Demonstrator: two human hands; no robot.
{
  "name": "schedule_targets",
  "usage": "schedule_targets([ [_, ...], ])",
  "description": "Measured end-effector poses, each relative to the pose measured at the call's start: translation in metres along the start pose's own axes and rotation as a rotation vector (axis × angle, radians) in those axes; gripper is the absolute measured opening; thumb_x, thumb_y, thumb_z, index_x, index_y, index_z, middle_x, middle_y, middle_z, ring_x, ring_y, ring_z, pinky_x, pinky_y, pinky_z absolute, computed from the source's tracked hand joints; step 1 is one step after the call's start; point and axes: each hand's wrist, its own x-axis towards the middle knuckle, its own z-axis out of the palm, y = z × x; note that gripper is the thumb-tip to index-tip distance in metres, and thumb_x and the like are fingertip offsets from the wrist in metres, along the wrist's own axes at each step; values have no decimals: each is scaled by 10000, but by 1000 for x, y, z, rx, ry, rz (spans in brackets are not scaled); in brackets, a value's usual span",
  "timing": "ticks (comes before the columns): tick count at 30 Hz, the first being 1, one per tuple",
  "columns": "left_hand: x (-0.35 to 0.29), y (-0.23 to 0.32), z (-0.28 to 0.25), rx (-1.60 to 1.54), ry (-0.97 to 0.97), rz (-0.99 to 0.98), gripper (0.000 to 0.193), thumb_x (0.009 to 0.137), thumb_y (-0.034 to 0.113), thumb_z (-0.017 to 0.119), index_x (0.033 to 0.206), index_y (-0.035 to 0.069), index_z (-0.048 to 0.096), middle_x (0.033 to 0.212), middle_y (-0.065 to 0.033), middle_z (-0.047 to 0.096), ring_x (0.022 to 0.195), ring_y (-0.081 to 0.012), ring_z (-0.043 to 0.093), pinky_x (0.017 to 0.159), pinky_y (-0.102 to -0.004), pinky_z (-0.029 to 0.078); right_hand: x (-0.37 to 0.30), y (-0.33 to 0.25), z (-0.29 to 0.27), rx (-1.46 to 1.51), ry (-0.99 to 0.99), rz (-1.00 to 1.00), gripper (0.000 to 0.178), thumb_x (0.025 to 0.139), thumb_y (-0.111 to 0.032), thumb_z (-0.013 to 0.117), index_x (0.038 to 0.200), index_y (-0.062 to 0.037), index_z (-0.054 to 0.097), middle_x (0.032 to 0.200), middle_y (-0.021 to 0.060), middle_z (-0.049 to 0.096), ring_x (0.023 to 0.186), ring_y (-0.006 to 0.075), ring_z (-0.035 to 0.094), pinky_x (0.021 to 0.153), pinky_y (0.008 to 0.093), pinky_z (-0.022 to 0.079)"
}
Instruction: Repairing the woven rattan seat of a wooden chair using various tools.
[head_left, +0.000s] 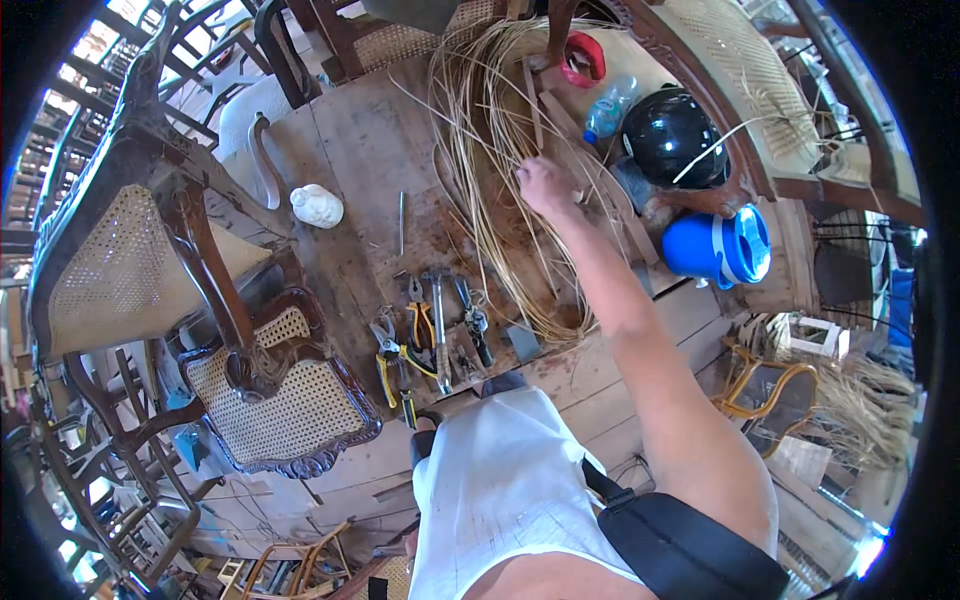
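My right hand (548, 188) reaches forward over a long looped bundle of pale rattan strips (490, 215) spread on the wooden work surface (350, 120). Its fingers are curled in at the strips; their tips are partly hidden. My left hand does not show. Nearer my body lies a row of tools: pliers with orange-and-black handles (420, 322), cutters with yellow-and-black handles (388, 345), a metal hammer (438, 330) and another dark pair of pliers (476, 325). A thin metal rod (402, 222) rests farther off, left of the bundle.
Carved chairs with woven cane panels stand at left (290, 395) and far right (745, 70). Right of the bundle are a clear bottle (612, 108), a red tape roll (583, 60), a black helmet (675, 138) and a blue jug (700, 247). A white wrapped lump (317, 206) sits left.
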Motion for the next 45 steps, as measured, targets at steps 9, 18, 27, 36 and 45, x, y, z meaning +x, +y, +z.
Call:
schedule_targets([
  [9,-64,128,35,-308,-34,-9,109,898,171,630,805,124,600,751,-48,636,665,-193,599,563,-314,492,11,-10,52,-94,28,183,205,870,-138,576,1036,-45,652,961,201,690,885,392,692,777,493,560],
  [18,30,-26,4,-480,-101,-159,29,882,94,652,893,101,626,767,-50,647,617,-181,590,536,-311,496,15,26,-51,57,99,77,222,944,-204,492,1124,-141,605,1018,205,692,948,431,657,841,521,512],
  [27,16,-1,5,-178,18,-126,149,933,183,649,944,35,661,794,-73,691,652,-150,618,584,-300,508,-2,139,-79,-117,119,101,217,988,-235,516,1076,-104,665,956,178,701,851,348,683,724,421,533],
  [36,51,-21,-5,-253,-38,-81,243,952,277,600,1028,57,670,992,-78,713,789,-182,659,625,-348,537,-29,159,-11,79,318,294,219,942,-241,592,985,-44,676,961,165,698,886,329,677,777,424,514],
  [45,34,-36,-18,1290,102,1042,253,909,318,593,1044,119,673,1082,-59,694,935,-233,657,678,-418,552,-29,113,-37,-203,-12,429,269,931,-241,528,1053,-55,679,1120,224,662,1069,386,634,920,478,504],
])
